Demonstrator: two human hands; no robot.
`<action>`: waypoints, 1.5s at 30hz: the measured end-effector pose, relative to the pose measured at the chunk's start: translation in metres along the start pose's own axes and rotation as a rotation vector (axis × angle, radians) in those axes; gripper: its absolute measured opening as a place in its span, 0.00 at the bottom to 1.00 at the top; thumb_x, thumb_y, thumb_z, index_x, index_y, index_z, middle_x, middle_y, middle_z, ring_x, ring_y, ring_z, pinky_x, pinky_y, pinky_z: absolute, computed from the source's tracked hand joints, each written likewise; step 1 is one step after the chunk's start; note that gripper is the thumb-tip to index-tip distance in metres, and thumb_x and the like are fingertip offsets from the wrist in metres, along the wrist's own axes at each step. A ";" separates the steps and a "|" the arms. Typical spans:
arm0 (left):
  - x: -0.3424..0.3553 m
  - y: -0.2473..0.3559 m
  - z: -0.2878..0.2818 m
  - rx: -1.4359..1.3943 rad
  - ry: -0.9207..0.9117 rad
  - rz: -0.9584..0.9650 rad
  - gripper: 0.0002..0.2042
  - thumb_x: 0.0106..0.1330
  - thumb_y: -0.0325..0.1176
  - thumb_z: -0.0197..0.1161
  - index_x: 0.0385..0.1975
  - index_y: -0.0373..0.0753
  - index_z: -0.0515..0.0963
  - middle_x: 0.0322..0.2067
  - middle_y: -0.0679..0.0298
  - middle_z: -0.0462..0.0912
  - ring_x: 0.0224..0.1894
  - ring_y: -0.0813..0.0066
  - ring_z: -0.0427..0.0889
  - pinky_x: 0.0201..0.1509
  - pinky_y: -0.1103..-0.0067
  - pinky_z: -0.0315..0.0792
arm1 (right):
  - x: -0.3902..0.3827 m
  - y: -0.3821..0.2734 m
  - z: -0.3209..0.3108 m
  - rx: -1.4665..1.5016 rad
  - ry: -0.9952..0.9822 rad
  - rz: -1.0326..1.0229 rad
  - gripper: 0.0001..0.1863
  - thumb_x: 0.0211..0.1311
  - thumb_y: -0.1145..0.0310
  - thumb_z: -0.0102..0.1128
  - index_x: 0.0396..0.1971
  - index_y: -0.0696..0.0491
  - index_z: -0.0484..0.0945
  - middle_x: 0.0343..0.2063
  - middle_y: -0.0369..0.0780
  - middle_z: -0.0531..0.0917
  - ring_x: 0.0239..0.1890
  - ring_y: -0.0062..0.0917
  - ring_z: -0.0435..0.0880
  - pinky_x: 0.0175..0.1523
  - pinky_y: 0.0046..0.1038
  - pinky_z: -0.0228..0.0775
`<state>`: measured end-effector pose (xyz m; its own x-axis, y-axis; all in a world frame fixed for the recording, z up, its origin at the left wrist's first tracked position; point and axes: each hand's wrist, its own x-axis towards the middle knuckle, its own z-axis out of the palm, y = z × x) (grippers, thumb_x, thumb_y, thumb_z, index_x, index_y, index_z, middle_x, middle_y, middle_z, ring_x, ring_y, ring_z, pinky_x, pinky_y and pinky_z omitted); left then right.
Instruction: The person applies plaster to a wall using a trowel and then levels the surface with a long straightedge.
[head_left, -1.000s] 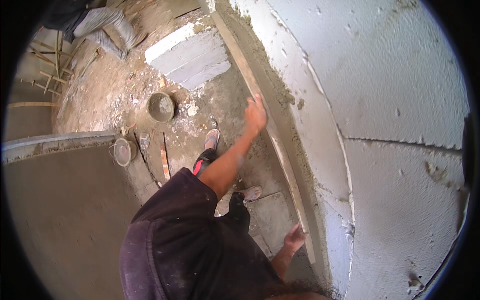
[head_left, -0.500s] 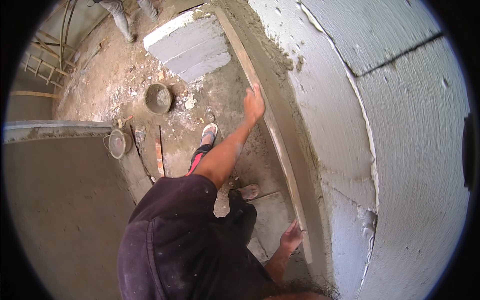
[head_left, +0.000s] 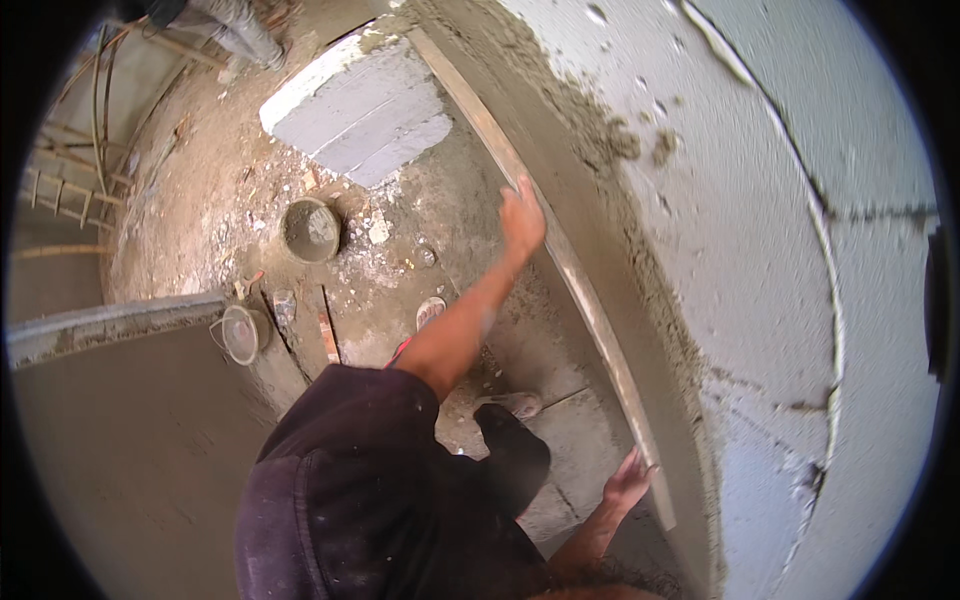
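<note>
- Head view: left hand [head_left: 523, 218], far, and right hand [head_left: 627, 483], near, both clasp the wooden straightedge [head_left: 590, 304] along the mortar band [head_left: 612, 262], left of the block wall [head_left: 730, 290].
- Seemingly mid-screeding; the next move calls for both hands shifting together.

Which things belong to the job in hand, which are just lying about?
In use:
long wooden strip, held by left hand and right hand
mortar band alongside

Lying about, apparently:
pale block
reddish floor strip
handled pail, round tub (either may serve the job)
</note>
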<state>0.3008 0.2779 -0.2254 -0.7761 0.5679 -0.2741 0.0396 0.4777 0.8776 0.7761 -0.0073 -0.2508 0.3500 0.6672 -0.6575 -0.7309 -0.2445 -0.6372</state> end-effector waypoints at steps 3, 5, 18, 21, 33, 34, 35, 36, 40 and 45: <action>0.015 -0.025 0.016 0.023 0.066 0.021 0.28 0.73 0.51 0.41 0.46 0.23 0.63 0.32 0.33 0.78 0.41 0.33 0.77 0.48 0.55 0.69 | -0.005 0.017 0.036 -0.075 0.089 -0.193 0.30 0.69 0.50 0.48 0.51 0.66 0.65 0.51 0.48 0.72 0.58 0.34 0.70 0.67 0.30 0.63; 0.001 -0.031 0.023 -0.046 0.022 0.101 0.28 0.73 0.51 0.42 0.48 0.24 0.61 0.37 0.31 0.77 0.45 0.34 0.76 0.51 0.56 0.68 | -0.010 0.023 0.024 -0.116 0.156 -0.245 0.28 0.69 0.49 0.50 0.48 0.63 0.67 0.48 0.46 0.73 0.56 0.33 0.71 0.64 0.29 0.65; 0.008 -0.043 0.049 -0.706 0.100 0.679 0.34 0.65 0.30 0.52 0.71 0.42 0.48 0.71 0.41 0.33 0.73 0.47 0.36 0.73 0.63 0.39 | 0.073 0.065 0.008 0.062 0.424 -0.878 0.27 0.67 0.43 0.49 0.38 0.56 0.73 0.24 0.35 0.73 0.24 0.18 0.69 0.28 0.21 0.58; 0.002 -0.061 0.071 -0.639 0.172 0.699 0.33 0.65 0.29 0.51 0.71 0.45 0.50 0.71 0.43 0.34 0.74 0.51 0.37 0.73 0.67 0.38 | 0.082 0.083 0.005 0.033 0.548 -0.897 0.27 0.63 0.41 0.55 0.33 0.56 0.73 0.18 0.32 0.67 0.20 0.18 0.66 0.24 0.22 0.53; -0.001 -0.133 0.103 -0.780 0.121 0.681 0.31 0.66 0.25 0.49 0.70 0.38 0.50 0.71 0.42 0.36 0.74 0.55 0.37 0.73 0.69 0.42 | 0.108 0.112 -0.055 -0.059 0.403 -0.811 0.29 0.64 0.43 0.54 0.36 0.60 0.73 0.24 0.41 0.73 0.25 0.27 0.70 0.31 0.32 0.65; 0.003 -0.132 0.101 -0.782 0.133 0.698 0.31 0.66 0.25 0.49 0.70 0.37 0.50 0.71 0.42 0.36 0.74 0.55 0.38 0.73 0.69 0.42 | 0.104 0.108 -0.051 -0.055 0.400 -0.808 0.29 0.64 0.44 0.54 0.36 0.60 0.73 0.25 0.41 0.74 0.25 0.27 0.70 0.31 0.32 0.64; 0.002 -0.124 0.101 -0.813 0.113 0.732 0.31 0.67 0.26 0.49 0.70 0.37 0.49 0.71 0.44 0.35 0.74 0.56 0.37 0.72 0.70 0.44 | 0.099 0.103 -0.048 -0.044 0.408 -0.818 0.29 0.64 0.44 0.54 0.37 0.60 0.73 0.25 0.41 0.74 0.26 0.28 0.70 0.32 0.32 0.64; 0.000 -0.117 0.097 -0.836 0.101 0.768 0.30 0.68 0.27 0.48 0.70 0.37 0.48 0.71 0.46 0.34 0.74 0.58 0.36 0.72 0.70 0.46 | 0.096 0.100 -0.046 -0.037 0.411 -0.820 0.29 0.64 0.44 0.54 0.38 0.61 0.73 0.25 0.41 0.74 0.26 0.28 0.70 0.32 0.31 0.64; -0.005 -0.082 0.082 -0.895 0.066 0.837 0.30 0.69 0.28 0.47 0.71 0.37 0.46 0.72 0.48 0.30 0.74 0.59 0.34 0.72 0.70 0.47 | 0.083 0.099 -0.029 0.009 0.391 -0.812 0.28 0.64 0.43 0.53 0.33 0.59 0.72 0.24 0.39 0.73 0.26 0.28 0.70 0.32 0.31 0.64; -0.016 0.030 0.044 -0.887 0.105 0.930 0.32 0.68 0.32 0.49 0.70 0.35 0.45 0.69 0.37 0.29 0.73 0.46 0.32 0.75 0.66 0.35 | 0.057 0.065 0.000 0.061 0.307 -0.905 0.24 0.64 0.42 0.54 0.30 0.52 0.72 0.20 0.34 0.68 0.22 0.23 0.68 0.27 0.26 0.61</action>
<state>0.3418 0.3125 -0.2114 -0.7298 0.3705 0.5746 0.1911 -0.6963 0.6918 0.7485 0.0145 -0.3295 0.9291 0.3697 -0.0081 -0.1341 0.3165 -0.9390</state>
